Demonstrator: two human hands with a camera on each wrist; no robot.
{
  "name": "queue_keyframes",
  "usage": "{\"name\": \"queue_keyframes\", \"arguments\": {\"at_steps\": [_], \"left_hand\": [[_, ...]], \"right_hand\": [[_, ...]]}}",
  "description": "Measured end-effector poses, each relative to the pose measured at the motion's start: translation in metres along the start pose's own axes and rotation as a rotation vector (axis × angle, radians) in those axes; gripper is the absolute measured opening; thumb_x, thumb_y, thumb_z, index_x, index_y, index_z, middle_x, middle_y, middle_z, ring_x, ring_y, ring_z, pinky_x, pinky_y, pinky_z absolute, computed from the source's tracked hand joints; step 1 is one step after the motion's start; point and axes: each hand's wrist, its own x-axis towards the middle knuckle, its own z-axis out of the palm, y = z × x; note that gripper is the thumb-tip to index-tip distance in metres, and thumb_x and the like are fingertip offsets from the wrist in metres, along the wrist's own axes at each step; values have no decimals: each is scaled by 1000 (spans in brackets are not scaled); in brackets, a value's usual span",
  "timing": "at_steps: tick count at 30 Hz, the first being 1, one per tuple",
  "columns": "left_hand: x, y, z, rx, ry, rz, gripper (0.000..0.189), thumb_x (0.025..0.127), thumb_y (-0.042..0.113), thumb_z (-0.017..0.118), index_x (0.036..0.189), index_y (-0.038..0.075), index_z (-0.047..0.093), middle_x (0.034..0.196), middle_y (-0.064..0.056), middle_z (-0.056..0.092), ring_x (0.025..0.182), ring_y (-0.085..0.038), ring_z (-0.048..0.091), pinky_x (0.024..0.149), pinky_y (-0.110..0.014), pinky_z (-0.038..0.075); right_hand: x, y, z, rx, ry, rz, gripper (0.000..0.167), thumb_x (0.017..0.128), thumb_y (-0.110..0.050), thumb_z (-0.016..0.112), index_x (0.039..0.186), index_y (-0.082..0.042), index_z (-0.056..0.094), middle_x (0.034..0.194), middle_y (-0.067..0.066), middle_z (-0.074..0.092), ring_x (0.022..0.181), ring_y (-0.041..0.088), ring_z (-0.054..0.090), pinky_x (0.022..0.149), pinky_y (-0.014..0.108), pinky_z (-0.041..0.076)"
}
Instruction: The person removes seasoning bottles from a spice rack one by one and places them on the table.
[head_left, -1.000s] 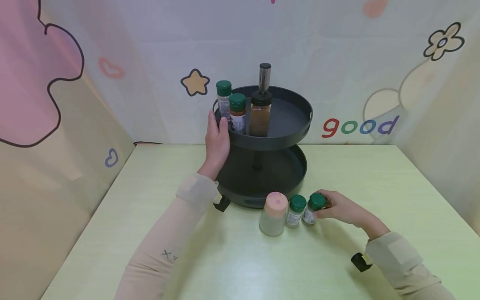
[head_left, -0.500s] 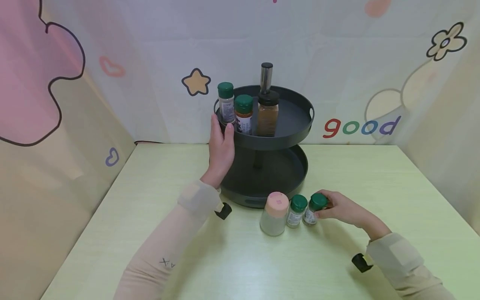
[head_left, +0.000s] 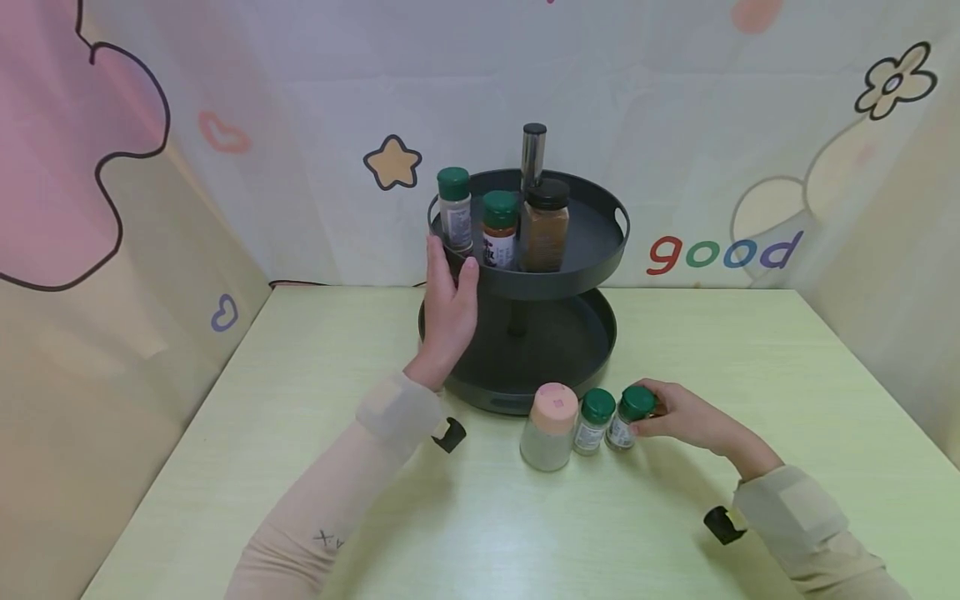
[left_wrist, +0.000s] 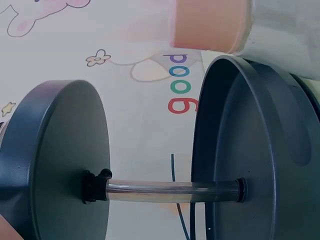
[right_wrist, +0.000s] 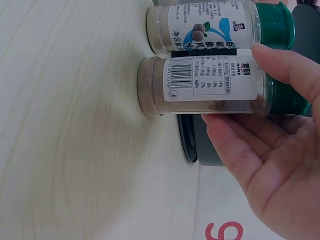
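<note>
My left hand rests on the outer left rim of the upper tray of a dark two-tier turntable, fingers fairly straight. On that tray stand a tall green-capped spice jar, a shorter green-capped jar of red spice and a black-lidded jar of brown powder. My right hand holds a green-capped spice jar between thumb and fingers, upright at the table. Right beside it stands another green-capped spice jar, then a wider jar with a pink lid.
The lower tray lies under the upper one on a central post, and the pink-lidded jar stands at its front. A metal handle rises from the upper tray. A printed cloth hangs behind the pale table.
The upper tray has turned, carrying its jars to the right along the front. My left hand has shifted slightly right and down with the rim. My right hand stays on its jar.
</note>
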Motion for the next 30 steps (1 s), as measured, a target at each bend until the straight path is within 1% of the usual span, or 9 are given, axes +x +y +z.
{"name": "queue_keyframes", "arguments": {"at_steps": [6, 12, 15, 18, 21, 23, 27, 30], "left_hand": [[-6, 1, 2, 16, 10, 28, 67, 93, 34, 38, 143, 10, 0, 150, 0, -4, 138, -14, -2, 112, -38, 6], [-10, 2, 4, 58, 3, 36, 67, 92, 34, 38, 143, 11, 1, 150, -1, -5, 138, -15, -2, 111, -41, 6], [-11, 1, 4, 73, -7, 40, 67, 92, 35, 37, 143, 10, 0, 150, -2, -5, 138, -16, -3, 111, -42, 5], [-10, 2, 3, 76, -2, 42, 68, 92, 35, 38, 143, 9, -1, 150, -3, -6, 138, -17, -3, 111, -43, 4], [-3, 3, 0, 65, 9, 24, 69, 92, 36, 37, 143, 10, -3, 150, -2, -6, 138, -16, -4, 112, -41, 4], [4, 5, -3, 44, 15, 8, 70, 92, 37, 36, 143, 10, -3, 150, -2, -6, 138, -16, -5, 112, -39, 3], [18, 9, -9, 34, 29, -32, 70, 92, 39, 35, 143, 12, -4, 150, 0, -7, 138, -14, -6, 112, -34, 3], [26, 10, -11, 35, 32, -57, 70, 92, 40, 35, 143, 14, -5, 150, 3, -8, 137, -12, -7, 112, -32, 3]], "right_hand": [[0, 0, 1, 10, 0, 1, 37, 80, -19, 64, 106, 2, 47, 94, 12, 58, 82, 18, 54, 76, 33, 46], [-1, -1, 0, 14, 1, 10, 39, 79, -20, 64, 107, 2, 47, 95, 12, 58, 82, 19, 54, 76, 32, 46], [-1, 0, 0, 17, 0, 11, 39, 79, -20, 64, 107, 2, 47, 96, 12, 58, 83, 19, 54, 76, 31, 46], [-1, -1, -1, 10, 0, 11, 39, 79, -20, 64, 107, 2, 47, 94, 12, 58, 82, 18, 54, 76, 31, 46], [-1, -2, -1, -1, 2, 17, 39, 79, -20, 65, 107, 1, 47, 91, 10, 57, 80, 19, 52, 74, 32, 46], [-1, -2, -1, -6, 5, 19, 39, 79, -20, 65, 106, 0, 47, 89, 10, 55, 80, 20, 51, 73, 32, 45], [-1, -2, -1, -15, 6, 20, 38, 79, -20, 65, 106, 0, 48, 89, 9, 55, 80, 20, 51, 73, 32, 45], [0, -1, -1, -20, 5, 19, 38, 79, -20, 65, 106, 0, 48, 91, 9, 56, 81, 19, 51, 74, 32, 46]]}}
